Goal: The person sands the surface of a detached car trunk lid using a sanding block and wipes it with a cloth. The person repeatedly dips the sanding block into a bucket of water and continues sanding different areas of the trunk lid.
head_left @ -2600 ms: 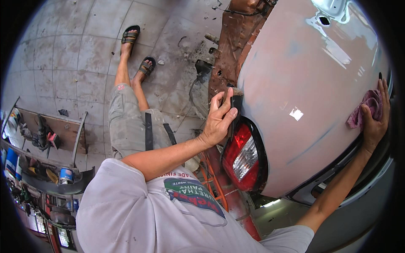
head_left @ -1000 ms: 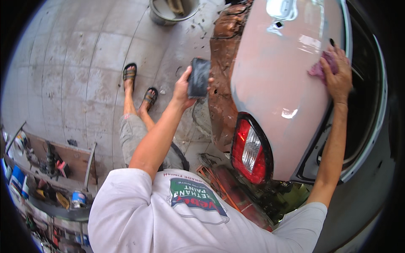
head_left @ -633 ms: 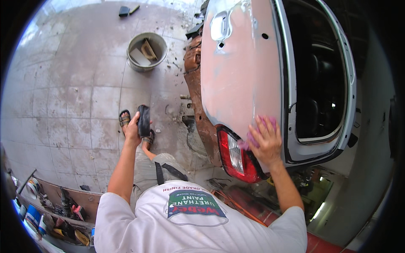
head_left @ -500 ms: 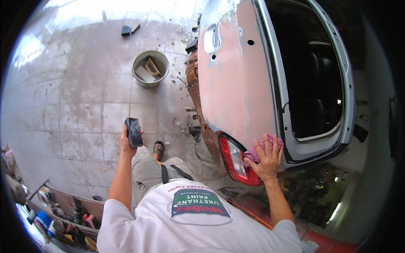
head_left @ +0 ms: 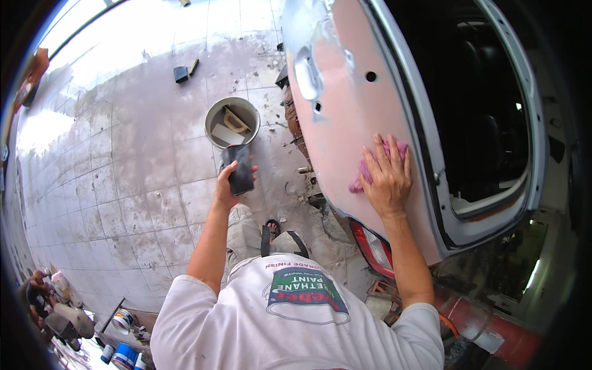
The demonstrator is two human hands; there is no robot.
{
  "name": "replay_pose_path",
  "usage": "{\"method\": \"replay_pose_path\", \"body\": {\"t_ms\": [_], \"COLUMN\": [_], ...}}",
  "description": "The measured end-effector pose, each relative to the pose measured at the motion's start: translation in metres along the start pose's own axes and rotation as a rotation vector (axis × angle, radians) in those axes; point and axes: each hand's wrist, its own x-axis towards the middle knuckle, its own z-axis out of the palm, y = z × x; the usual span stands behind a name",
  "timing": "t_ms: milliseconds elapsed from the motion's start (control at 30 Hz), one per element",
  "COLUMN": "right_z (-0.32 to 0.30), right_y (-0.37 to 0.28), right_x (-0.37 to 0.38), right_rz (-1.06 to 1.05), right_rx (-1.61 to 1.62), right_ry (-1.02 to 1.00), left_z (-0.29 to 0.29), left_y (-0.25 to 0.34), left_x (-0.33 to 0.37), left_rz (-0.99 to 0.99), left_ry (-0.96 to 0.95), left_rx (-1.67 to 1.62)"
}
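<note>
While the right hand works: the right hand lies flat, fingers spread, pressing a pink cloth onto the primed car panel, higher than a moment ago, when it sat by the red tail light.
Left hand: the left hand is clamped on a dark sanding block, now held off the panel, out over the tiled floor.
Reading: wiping seems to have taken over from sanding.
Nearby: a grey bucket stands just beyond the block.

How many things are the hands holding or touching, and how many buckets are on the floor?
Dark sanding blocks, in the left hand: 1
Pink cloths, under the right hand: 1
Car panels, primed pink: 1
Buckets: 1
Total: 4
</note>
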Motion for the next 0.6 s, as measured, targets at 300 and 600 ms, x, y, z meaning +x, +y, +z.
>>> {"method": "replay_pose_path", "body": {"t_ms": [300,600], "right_z": [0.237,0.389], "right_y": [-0.213,-0.326], "right_x": [0.159,0.134], "right_rz": [0.254,0.62], "right_rx": [0.944,1.47], "right_ry": [-0.488,-0.851], "left_z": [0.001,-0.247], "left_y": [0.038,0.03], "left_x": [0.113,0.375], "left_rz": [-0.202,-0.01], "left_ry": [0.143,0.551], "left_rx": [-0.172,1.244]}}
